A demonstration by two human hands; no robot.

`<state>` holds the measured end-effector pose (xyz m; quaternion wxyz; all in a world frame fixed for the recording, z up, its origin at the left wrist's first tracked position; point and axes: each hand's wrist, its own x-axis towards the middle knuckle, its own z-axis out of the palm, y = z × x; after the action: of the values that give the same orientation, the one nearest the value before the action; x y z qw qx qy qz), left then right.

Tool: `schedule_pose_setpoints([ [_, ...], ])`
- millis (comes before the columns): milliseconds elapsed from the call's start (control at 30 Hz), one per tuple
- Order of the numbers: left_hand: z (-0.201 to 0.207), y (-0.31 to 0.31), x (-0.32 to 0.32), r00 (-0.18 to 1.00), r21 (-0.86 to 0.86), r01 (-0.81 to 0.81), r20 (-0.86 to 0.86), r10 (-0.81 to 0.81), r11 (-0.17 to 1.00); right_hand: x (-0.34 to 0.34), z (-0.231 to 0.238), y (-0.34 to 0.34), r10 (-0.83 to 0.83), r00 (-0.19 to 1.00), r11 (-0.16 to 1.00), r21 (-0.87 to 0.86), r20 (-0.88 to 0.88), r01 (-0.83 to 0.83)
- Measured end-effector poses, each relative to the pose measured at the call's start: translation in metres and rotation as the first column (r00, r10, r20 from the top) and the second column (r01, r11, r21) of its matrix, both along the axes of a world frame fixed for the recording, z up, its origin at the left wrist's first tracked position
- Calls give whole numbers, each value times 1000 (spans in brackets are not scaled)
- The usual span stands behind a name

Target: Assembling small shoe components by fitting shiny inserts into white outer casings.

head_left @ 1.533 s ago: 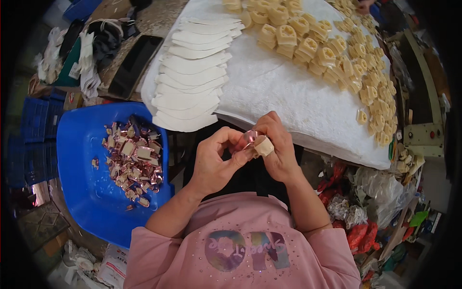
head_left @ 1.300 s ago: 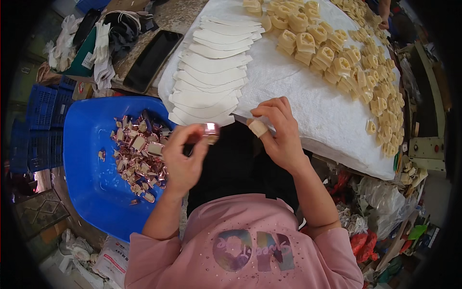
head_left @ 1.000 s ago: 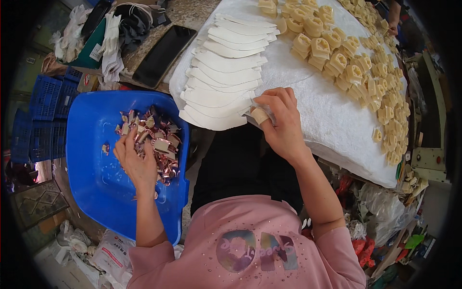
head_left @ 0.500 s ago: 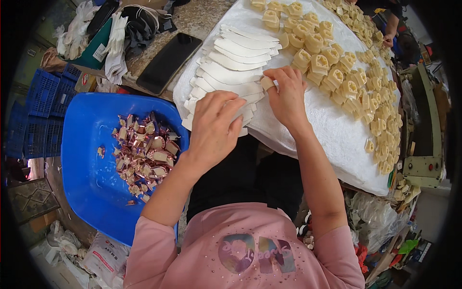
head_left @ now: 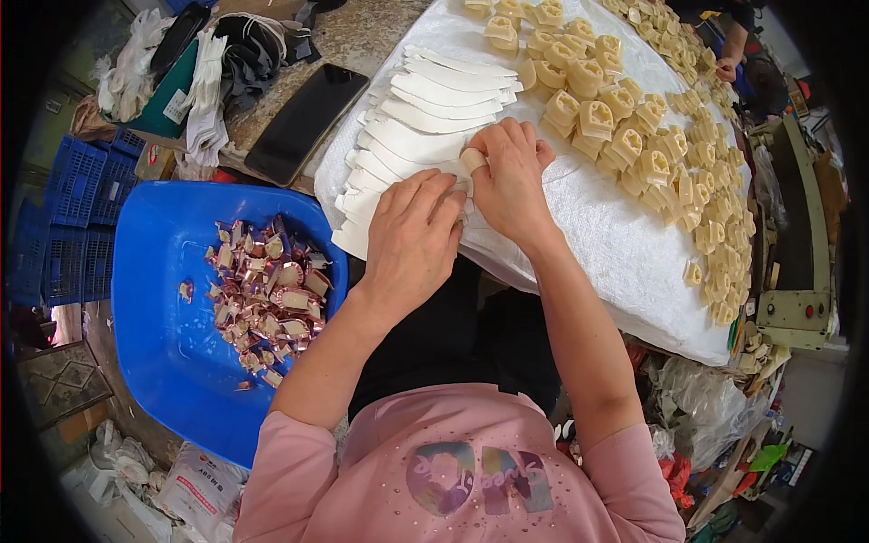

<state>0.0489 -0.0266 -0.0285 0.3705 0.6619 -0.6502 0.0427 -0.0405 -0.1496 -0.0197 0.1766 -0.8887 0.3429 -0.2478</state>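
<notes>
A fanned row of overlapping white curved strips (head_left: 407,136) lies on a white cloth (head_left: 593,271) in front of me. My left hand (head_left: 415,231) rests on the near end of this row, its fingers stretched over the strips. Beside it my right hand (head_left: 514,181) is closed, fingers curled and its thumb side against the strips' right edge. A beige cover (head_left: 472,160) wraps one of its digits. Whatever sits in the right fingers is hidden. Many small cream-coloured hollow moulded pieces (head_left: 625,145) stand in a band to the right of the strips.
Left of my lap stands a blue plastic tub (head_left: 149,317) holding metallic pink and cream pieces (head_left: 272,299). A black phone (head_left: 308,122) lies at the table's left edge. Blue crates (head_left: 81,185) are stacked farther left. At the far right, another person's hand (head_left: 727,69) reaches in.
My right hand has moved left and nearer, close beside my left hand, and its fingers have curled in. The left hand has shifted slightly and stays on the strips.
</notes>
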Motion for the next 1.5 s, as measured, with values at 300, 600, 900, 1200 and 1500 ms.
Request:
schedule_pose_setpoints([
  [300, -13, 6, 5, 997, 74, 2, -73, 3, 997, -29, 61, 51, 335, 812, 861, 196, 478, -470],
  [600, 25, 21, -20, 561, 77, 432, -803, -201, 898, -112, 30, 49, -56, 797, 697, 595, 601, -400],
  [900, 20, -2, -70, -215, -64, 262, -977, -7, 963, -162, 15, 2, -197, 859, 927, 376, 473, 5],
  [1200, 17, -6, -86, -224, -53, 334, -974, 24, 941, -176, 15, -82, -436, 895, 719, -563, 93, 409],
  [1500, 9, -6, -77, -207, -47, 332, -978, 24, 942, -175, 19, -53, -367, 852, 737, -443, 373, 511],
])
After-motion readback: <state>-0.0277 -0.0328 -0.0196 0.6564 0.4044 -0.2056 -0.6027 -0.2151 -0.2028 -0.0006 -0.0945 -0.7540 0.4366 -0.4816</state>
